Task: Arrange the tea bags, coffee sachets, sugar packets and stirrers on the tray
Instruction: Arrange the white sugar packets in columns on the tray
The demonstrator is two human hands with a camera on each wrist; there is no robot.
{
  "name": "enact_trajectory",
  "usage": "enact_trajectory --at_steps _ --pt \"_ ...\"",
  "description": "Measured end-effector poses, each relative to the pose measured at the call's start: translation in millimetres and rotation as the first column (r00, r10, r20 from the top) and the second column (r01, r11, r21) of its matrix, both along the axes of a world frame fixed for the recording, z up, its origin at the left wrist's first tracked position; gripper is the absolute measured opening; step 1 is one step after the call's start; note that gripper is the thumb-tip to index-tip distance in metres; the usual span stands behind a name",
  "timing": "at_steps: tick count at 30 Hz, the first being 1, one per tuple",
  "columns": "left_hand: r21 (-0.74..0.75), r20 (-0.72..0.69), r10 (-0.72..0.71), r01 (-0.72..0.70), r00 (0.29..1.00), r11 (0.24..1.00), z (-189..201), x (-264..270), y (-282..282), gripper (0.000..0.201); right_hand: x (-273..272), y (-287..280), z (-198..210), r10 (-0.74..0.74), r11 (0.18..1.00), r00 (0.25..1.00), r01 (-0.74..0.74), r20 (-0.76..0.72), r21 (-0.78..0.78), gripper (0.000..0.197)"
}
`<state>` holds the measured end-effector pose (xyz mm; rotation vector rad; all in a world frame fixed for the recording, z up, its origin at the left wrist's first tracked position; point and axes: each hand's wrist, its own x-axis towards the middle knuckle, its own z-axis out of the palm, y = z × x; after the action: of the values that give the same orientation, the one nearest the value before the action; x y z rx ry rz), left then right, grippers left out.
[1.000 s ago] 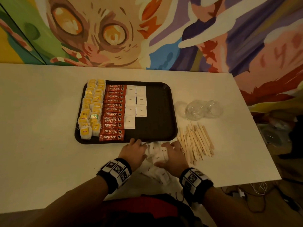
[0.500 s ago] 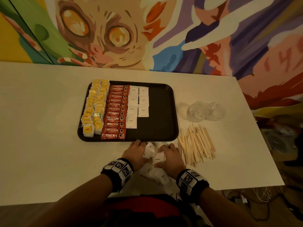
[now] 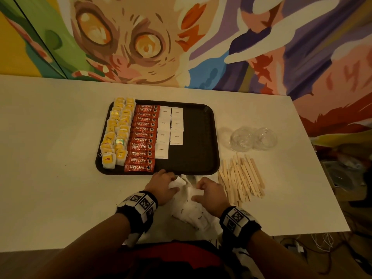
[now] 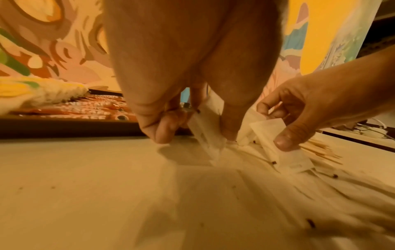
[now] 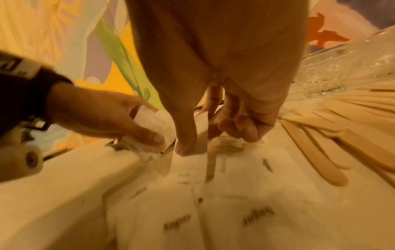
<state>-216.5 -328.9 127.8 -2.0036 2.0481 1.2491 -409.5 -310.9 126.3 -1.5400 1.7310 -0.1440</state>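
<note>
Your left hand (image 3: 163,187) and right hand (image 3: 210,193) both pinch thin white paper sugar packets (image 3: 193,210) from the loose pile on the white bench (image 3: 50,158), so an extra packet can cling and drop beside the dark rectangular plastic tray (image 3: 209,137).

A café-like or hospitality room. A big cartoon mural (image 3: 141,43) fills the wall behind a white table (image 3: 50,148). Its tray (image 3: 201,150) carries Nescafé sachets (image 3: 144,135).
</note>
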Motion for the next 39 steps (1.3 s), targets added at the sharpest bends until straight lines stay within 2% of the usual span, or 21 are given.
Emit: enact_trajectory --at_steps 5,8,11,14,18,22,25,28,29,31,35,37,39 --pt "0.002 -0.096 0.027 -0.027 0.995 1.0 11.0 16.5 -2.3 0.019 -2.7 -9.4 7.4 -0.034 0.998 0.993 0.028 0.109 0.054 0.018" --pt "0.04 -0.175 0.106 -0.1 0.979 0.994 16.5 24.1 -0.7 0.019 -2.3 -12.7 9.9 0.0 0.998 0.983 -0.01 0.181 0.057 0.009" --pt "0.059 -0.273 0.207 -0.199 0.939 0.978 16.6 30.1 2.4 0.02 -0.2 -16.6 11.0 -0.014 0.999 0.975 0.004 0.222 0.048 0.01" --pt "0.107 -0.401 0.334 -0.319 0.853 0.942 12.2 35.5 3.2 0.022 2.6 -21.1 13.8 0.002 1.0 0.975 -0.008 0.223 0.028 0.012" --pt "0.204 -0.493 0.469 -0.427 0.733 0.881 11.0 42.7 3.0 0.031 3.8 -27.2 23.7 0.043 0.998 0.961 -0.054 0.272 0.03 0.014" --pt "0.315 -0.554 0.585 -0.501 0.593 0.806 19.5 42.7 1.3 0.027 5.0 -32.2 29.5 0.0 0.996 0.932 -0.031 0.361 0.079 0.02" --pt "0.405 -0.585 0.648 -0.517 0.488 0.754 24.9 41.4 -0.3 0.027 11.4 -33.6 34.2 -0.063 0.996 0.891 0.028 0.449 0.083 0.011" --pt "0.473 -0.586 0.693 -0.517 0.42 0.713 30.4 41.2 -0.4 0.022 19.5 -33.2 38.9 -0.149 0.986 0.837 0.087 0.527 0.14 0.012" --pt "0.48 -0.583 0.695 -0.513 0.421 0.712 31.5 41.5 -0.6 0.02 22.0 -33.2 38.8 -0.167 0.983 0.827 0.098 0.537 0.155 0.012" --pt "0.453 -0.58 0.67 -0.5 0.464 0.739 32.3 41.5 -0.6 0.013 27.8 -33.6 38.7 -0.212 0.973 0.798 0.117 0.564 0.199 0.01" --pt "0.306 -0.521 0.53 -0.433 0.669 0.848 33.3 41.2 0.2 0.011 41.5 -36.5 36.1 -0.271 0.957 0.738 0.137 0.618 0.256 0.006" --pt "0.255 -0.501 0.472 -0.398 0.725 0.881 34.7 41.2 -0.1 0.016 47.0 -38.5 33.2 -0.25 0.966 0.743 0.145 0.621 0.215 0.004" --pt "0.212 -0.48 0.452 -0.4 0.752 0.892 37.0 42.0 -0.4 0.015 50.1 -40.2 31.5 -0.213 0.976 0.767 0.141 0.606 0.165 0.004"
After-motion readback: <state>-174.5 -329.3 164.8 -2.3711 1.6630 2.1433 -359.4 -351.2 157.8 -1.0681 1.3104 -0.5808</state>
